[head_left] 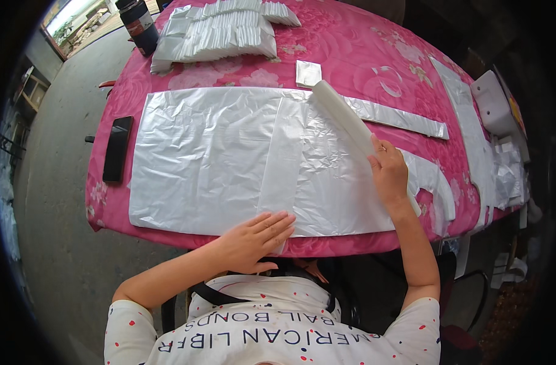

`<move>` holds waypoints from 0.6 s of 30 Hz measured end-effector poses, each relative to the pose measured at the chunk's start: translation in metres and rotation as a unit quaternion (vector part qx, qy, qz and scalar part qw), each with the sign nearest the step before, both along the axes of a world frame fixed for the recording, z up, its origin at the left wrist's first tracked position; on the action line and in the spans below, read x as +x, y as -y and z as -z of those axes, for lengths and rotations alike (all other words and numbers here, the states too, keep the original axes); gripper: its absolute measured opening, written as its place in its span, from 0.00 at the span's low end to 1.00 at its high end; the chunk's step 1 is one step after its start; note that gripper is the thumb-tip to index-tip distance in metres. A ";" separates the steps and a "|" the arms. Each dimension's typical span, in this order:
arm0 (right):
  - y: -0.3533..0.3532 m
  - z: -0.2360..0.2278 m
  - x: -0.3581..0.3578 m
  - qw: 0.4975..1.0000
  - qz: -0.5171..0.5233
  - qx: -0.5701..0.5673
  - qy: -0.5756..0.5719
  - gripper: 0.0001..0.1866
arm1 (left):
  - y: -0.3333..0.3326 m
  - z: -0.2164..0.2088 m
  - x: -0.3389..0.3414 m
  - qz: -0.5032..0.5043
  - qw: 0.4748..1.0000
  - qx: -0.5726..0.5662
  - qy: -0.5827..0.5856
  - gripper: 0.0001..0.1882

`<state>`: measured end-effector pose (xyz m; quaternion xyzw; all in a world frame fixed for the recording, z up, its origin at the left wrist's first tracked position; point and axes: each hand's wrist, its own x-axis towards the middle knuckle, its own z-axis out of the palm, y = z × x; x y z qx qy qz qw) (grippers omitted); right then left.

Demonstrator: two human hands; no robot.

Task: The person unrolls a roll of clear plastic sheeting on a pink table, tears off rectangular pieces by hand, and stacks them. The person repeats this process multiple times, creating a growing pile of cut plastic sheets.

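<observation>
A large sheet of shiny white plastic film (pixel 199 158), looking like flat bags, spreads over the pink flowered tablecloth. Across its middle runs a paler narrow plastic strip (pixel 280 155). My left hand (pixel 253 242) lies flat on the near end of that strip at the table's front edge, fingers stretched out and holding nothing. My right hand (pixel 388 170) is closed around a long whitish bar-like piece (pixel 345 112), which slants from the far middle toward the near right over the film. Whether this piece is stiff or folded film, I cannot tell.
A black phone (pixel 118 149) lies left of the film. Piled folded white bags (pixel 229 36) and a dark bottle (pixel 138 25) stand at the far left. Beyond the film sits a small folded white square (pixel 308 73). Film strips (pixel 405 117) and a white container (pixel 496 103) are to the right.
</observation>
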<state>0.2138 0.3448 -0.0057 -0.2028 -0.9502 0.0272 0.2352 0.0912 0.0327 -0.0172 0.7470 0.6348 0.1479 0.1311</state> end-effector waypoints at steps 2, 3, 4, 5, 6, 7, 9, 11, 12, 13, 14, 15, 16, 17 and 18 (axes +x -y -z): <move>0.011 -0.006 0.004 0.999 -0.040 -0.017 -0.008 0.26 | -0.003 -0.010 -0.016 0.007 0.999 -0.007 0.036 0.40; 0.020 -0.010 0.006 0.998 -0.059 -0.026 -0.011 0.26 | -0.004 -0.008 -0.016 0.025 0.999 -0.015 0.026 0.41; 0.034 -0.012 0.007 0.995 -0.092 -0.047 -0.018 0.27 | -0.005 -0.006 -0.016 0.043 0.999 -0.023 0.015 0.41; 0.048 -0.016 0.008 0.988 -0.130 -0.086 -0.014 0.26 | -0.006 -0.005 -0.016 0.060 0.998 -0.031 0.002 0.41; 0.062 -0.019 0.007 0.978 -0.168 -0.126 -0.010 0.26 | -0.006 -0.002 -0.010 0.067 0.997 -0.029 -0.026 0.40; 0.074 -0.021 0.006 0.970 -0.205 -0.134 -0.003 0.26 | -0.004 0.002 -0.002 0.050 0.997 -0.018 -0.060 0.38; 0.093 -0.018 0.005 0.958 -0.258 -0.127 0.014 0.24 | 0.001 0.013 0.017 0.023 0.992 0.003 -0.125 0.35; 0.105 -0.011 0.000 0.948 -0.303 -0.093 0.033 0.24 | 0.005 0.022 0.031 -0.007 0.979 0.046 -0.197 0.28; 0.106 -0.008 -0.005 0.945 -0.310 -0.096 0.031 0.23 | 0.006 0.026 0.035 -0.014 0.976 0.055 -0.212 0.27; 0.106 -0.008 -0.011 0.944 -0.313 -0.100 0.024 0.23 | 0.006 0.029 0.037 -0.022 0.972 0.065 -0.226 0.26; 0.104 -0.008 -0.020 0.941 -0.321 -0.106 0.016 0.23 | 0.008 0.027 0.040 -0.036 0.971 0.066 -0.225 0.25; 0.101 -0.010 -0.029 0.939 -0.326 -0.110 0.009 0.23 | 0.008 0.028 0.041 -0.038 0.970 0.066 -0.229 0.25; 0.097 -0.006 -0.040 0.940 -0.327 -0.098 0.000 0.23 | 0.008 0.029 0.042 -0.040 0.970 0.066 -0.233 0.26; 0.092 -0.004 -0.053 0.941 -0.325 -0.089 -0.012 0.23 | 0.009 0.029 0.042 -0.042 0.968 0.067 -0.237 0.26; 0.087 -0.001 -0.066 0.943 -0.323 -0.081 -0.025 0.23 | 0.009 0.029 0.042 -0.041 0.969 0.062 -0.236 0.26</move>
